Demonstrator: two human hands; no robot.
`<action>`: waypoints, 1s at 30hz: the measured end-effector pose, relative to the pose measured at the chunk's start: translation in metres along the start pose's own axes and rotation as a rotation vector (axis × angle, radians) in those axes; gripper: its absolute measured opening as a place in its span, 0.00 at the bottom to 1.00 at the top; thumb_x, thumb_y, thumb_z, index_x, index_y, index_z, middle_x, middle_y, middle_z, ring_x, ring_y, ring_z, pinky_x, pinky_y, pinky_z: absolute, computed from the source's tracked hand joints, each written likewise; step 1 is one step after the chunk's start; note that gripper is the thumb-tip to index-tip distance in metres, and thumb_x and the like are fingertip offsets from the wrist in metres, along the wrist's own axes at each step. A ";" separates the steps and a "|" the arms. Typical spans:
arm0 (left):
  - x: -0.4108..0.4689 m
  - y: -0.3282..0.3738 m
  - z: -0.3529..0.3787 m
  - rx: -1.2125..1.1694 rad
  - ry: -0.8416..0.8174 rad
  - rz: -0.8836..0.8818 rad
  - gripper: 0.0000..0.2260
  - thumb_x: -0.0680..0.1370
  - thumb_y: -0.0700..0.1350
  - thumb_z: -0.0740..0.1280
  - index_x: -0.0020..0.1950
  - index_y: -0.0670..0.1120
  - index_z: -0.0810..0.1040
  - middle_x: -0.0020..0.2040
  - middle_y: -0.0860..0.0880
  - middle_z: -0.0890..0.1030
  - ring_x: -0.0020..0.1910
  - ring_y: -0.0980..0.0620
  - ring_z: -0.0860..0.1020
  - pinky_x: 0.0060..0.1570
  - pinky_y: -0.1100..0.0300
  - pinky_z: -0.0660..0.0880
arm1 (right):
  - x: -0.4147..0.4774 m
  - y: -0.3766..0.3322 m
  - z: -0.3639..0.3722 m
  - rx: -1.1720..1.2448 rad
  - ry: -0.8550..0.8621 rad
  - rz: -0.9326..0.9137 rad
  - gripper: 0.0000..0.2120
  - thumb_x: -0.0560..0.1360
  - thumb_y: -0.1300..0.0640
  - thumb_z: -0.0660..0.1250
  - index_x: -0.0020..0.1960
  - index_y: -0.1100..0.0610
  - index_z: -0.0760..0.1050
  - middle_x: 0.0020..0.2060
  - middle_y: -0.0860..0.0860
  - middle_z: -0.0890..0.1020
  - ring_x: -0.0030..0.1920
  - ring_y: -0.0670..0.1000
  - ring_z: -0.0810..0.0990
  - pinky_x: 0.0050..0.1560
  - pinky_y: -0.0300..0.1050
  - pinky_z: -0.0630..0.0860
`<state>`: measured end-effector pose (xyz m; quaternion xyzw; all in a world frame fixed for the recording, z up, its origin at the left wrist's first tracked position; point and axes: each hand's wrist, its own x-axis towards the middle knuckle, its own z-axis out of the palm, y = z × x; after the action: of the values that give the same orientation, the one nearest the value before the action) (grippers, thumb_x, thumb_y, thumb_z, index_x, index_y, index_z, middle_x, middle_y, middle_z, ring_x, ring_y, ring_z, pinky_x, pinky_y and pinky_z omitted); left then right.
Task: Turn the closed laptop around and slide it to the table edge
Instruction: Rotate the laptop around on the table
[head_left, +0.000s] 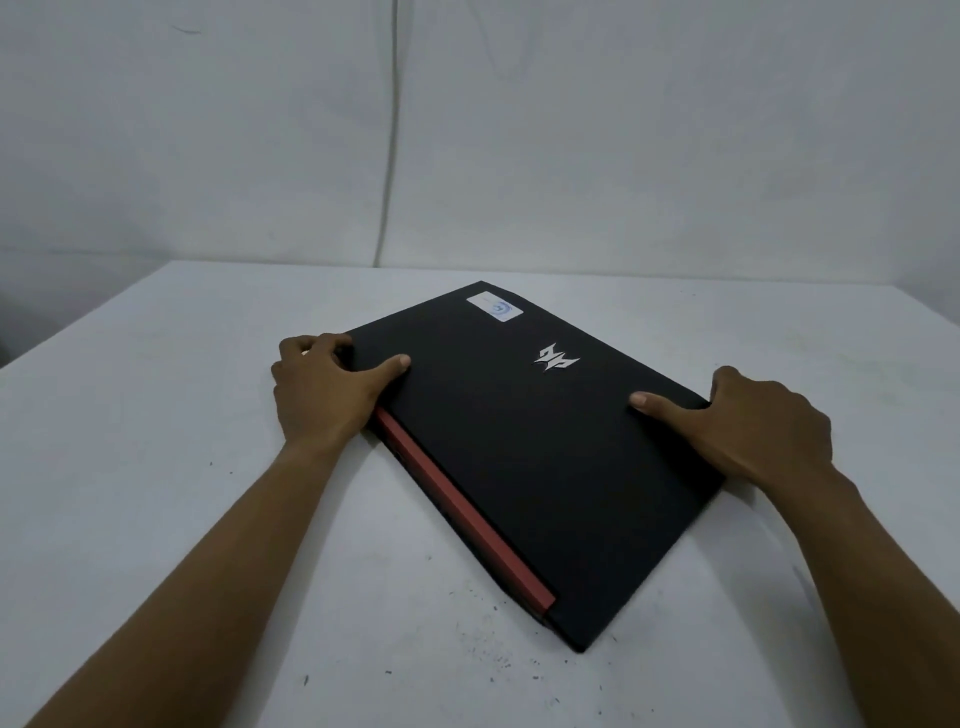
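A closed black laptop (519, 452) lies flat on the white table (156, 415), skewed so one corner points toward me. A red hinge strip runs along its near-left edge, and a silver logo and a white sticker mark the lid. My left hand (327, 384) grips the laptop's left corner, thumb on the lid and fingers curled over the edge. My right hand (753, 431) grips the right corner the same way, thumb flat on the lid.
The table's far edge meets a white cloth backdrop (467, 130). The table's left edge slants away at the far left. Small dark specks dot the tabletop near me.
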<state>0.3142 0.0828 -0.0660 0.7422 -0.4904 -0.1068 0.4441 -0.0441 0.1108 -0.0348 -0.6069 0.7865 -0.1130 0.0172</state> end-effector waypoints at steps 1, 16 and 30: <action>-0.002 0.000 -0.001 -0.027 0.012 -0.018 0.32 0.64 0.65 0.76 0.61 0.48 0.79 0.64 0.47 0.72 0.61 0.48 0.74 0.56 0.57 0.70 | -0.002 -0.001 -0.001 -0.011 0.002 -0.006 0.42 0.61 0.15 0.51 0.39 0.55 0.68 0.35 0.52 0.78 0.39 0.55 0.77 0.39 0.47 0.69; -0.011 0.008 -0.005 -0.171 -0.263 0.006 0.39 0.65 0.54 0.80 0.73 0.48 0.71 0.71 0.50 0.67 0.60 0.57 0.68 0.57 0.61 0.67 | -0.002 -0.008 0.003 0.161 -0.226 -0.203 0.38 0.58 0.17 0.60 0.29 0.53 0.57 0.22 0.48 0.64 0.27 0.50 0.66 0.33 0.47 0.61; 0.011 0.019 0.009 -0.118 -0.430 0.051 0.41 0.63 0.56 0.81 0.74 0.52 0.70 0.75 0.50 0.61 0.73 0.49 0.65 0.61 0.60 0.65 | 0.007 -0.014 0.009 0.300 -0.217 -0.273 0.38 0.57 0.20 0.65 0.29 0.54 0.56 0.22 0.47 0.63 0.27 0.49 0.64 0.34 0.47 0.61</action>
<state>0.3017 0.0666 -0.0536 0.6625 -0.5853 -0.2796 0.3746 -0.0307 0.0994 -0.0403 -0.7071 0.6649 -0.1638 0.1763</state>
